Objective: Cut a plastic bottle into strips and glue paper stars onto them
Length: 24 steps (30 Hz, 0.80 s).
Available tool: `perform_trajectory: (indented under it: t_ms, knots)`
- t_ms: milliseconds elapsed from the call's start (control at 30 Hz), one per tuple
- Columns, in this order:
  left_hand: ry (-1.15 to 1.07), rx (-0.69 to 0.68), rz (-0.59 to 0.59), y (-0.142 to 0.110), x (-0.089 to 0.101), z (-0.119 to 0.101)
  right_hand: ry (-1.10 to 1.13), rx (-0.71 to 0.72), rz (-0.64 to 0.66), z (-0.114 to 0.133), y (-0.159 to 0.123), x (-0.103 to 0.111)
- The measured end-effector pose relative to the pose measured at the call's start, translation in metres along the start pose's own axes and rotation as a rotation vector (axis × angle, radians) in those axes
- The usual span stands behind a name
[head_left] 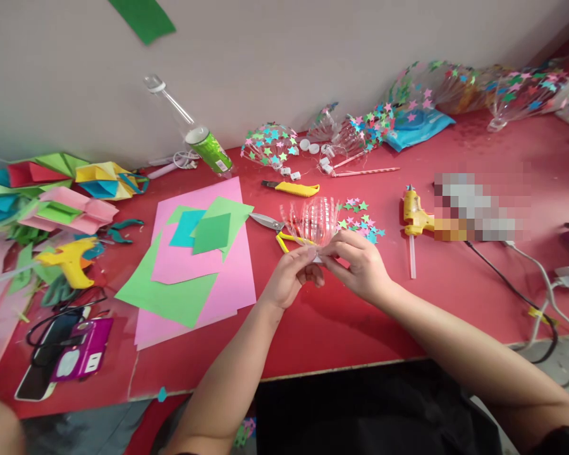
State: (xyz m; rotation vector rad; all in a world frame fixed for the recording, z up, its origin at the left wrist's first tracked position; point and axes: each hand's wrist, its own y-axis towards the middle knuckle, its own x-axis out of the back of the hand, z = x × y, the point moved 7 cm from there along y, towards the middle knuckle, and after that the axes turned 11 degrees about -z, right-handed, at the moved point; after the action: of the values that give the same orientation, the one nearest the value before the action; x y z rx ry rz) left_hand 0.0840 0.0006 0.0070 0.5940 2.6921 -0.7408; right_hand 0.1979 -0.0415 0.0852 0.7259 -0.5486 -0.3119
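A clear plastic bottle piece cut into thin strips [318,218] stands out beyond my fingertips at the middle of the table. My left hand [291,275] has its thumb and fingers closed around the near end of it, where something small and white shows. From the other side, my right hand [358,262] pinches at the same spot; the exact grip is hidden by the fingers. Scissors with yellow handles [283,242] lie just left of the strips. Small coloured paper stars [360,222] are scattered to the right of them.
Pink and green paper sheets [239,265] lie at left. A yellow cutter [296,188], a yellow glue gun [411,212] and a green-labelled bottle [211,151] stand or lie around. Star-covered strip ornaments [270,145] line the wall. Another glue gun [71,260] and a purple power strip [83,351] are far left.
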Motion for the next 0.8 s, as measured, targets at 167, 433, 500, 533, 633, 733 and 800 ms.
perform_trajectory:
  t_ms: [167, 433, 500, 533, 633, 733, 800]
  knots:
    - [0.021, -0.012, 0.033, -0.002, -0.004, -0.002, -0.026, -0.120, -0.049, -0.006, 0.002, 0.008]
    - [-0.003, -0.023, -0.021, 0.000, -0.001, -0.001, -0.025, -0.066, -0.038, -0.001, -0.001, 0.003]
    - [0.004, -0.019, -0.031, 0.001, -0.001, 0.000, -0.015, -0.060, -0.044, -0.001, -0.001, 0.003]
    - [0.002, -0.019, -0.034, 0.001, 0.000, 0.000, -0.012, -0.069, -0.052, -0.001, -0.001, 0.004]
    - [-0.012, -0.016, -0.038, 0.002, 0.001, 0.000, -0.026, -0.134, -0.092, -0.006, 0.002, 0.009]
    - [-0.019, -0.010, -0.033, 0.002, 0.002, 0.000, -0.036, -0.181, -0.107, -0.012, 0.003, 0.011]
    - [-0.025, -0.010, -0.029, 0.002, 0.002, -0.001, -0.038, -0.200, -0.092, -0.014, 0.003, 0.010]
